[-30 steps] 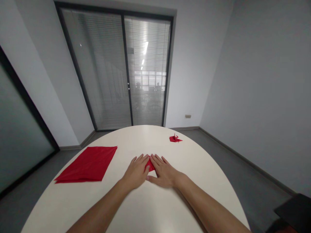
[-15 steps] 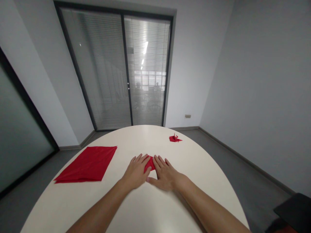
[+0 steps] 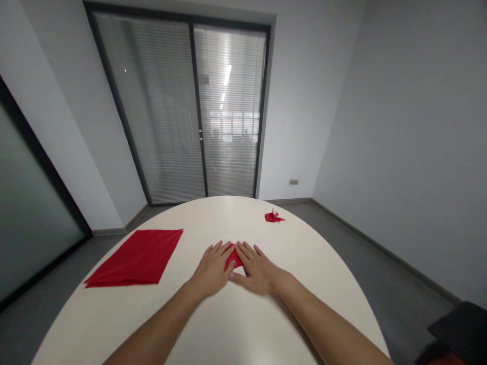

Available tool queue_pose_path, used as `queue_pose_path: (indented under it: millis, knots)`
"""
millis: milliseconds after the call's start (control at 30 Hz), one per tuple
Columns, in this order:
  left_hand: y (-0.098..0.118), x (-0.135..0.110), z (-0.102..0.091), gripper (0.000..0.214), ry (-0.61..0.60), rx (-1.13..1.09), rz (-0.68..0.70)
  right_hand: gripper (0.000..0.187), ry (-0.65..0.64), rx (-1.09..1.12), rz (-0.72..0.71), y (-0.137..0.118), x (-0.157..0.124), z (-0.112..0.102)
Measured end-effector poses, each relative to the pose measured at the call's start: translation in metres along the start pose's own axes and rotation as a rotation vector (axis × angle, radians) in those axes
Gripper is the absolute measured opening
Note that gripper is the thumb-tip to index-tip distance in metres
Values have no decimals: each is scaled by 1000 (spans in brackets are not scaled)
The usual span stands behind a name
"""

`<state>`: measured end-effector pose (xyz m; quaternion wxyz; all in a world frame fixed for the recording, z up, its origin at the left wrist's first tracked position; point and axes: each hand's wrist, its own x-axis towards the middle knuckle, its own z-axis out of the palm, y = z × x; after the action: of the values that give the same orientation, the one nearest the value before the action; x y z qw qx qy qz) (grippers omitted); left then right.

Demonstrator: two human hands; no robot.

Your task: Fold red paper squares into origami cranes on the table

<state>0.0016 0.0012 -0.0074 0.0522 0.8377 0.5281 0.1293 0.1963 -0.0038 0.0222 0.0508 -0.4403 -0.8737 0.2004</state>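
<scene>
A small folded piece of red paper lies on the white round table, mostly covered by my hands. My left hand lies flat on its left part, fingers stretched forward. My right hand lies flat on its right part, fingers pointing forward and left, thumb along the near edge. Both hands press the paper against the table top.
A stack of flat red paper sheets lies at the table's left. A finished red folded paper figure stands at the far right of the table. Glass doors with blinds are behind; a dark object is at lower right.
My right hand has shifted slightly over the red paper, fingers sliding along it; my left hand stays nearly still. Nothing else moved.
</scene>
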Motion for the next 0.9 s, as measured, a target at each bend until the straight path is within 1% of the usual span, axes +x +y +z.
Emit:
queue_pose_path:
  millis: [233, 467, 733, 900]
  knots:
    - [1, 0, -1, 52, 7, -14, -1, 98, -29, 33, 24, 1, -2, -1]
    - [3, -2, -5, 53, 6, -18, 10, 105, -100, 25, 66, 0, -5, -7]
    - [1, -3, -4, 60, 8, -10, 9, 104, -156, -4, 111, -7, -11, -16]
    - [0, -2, 0, 58, 23, -9, 5, 104, -160, -35, 86, -6, -11, -16]
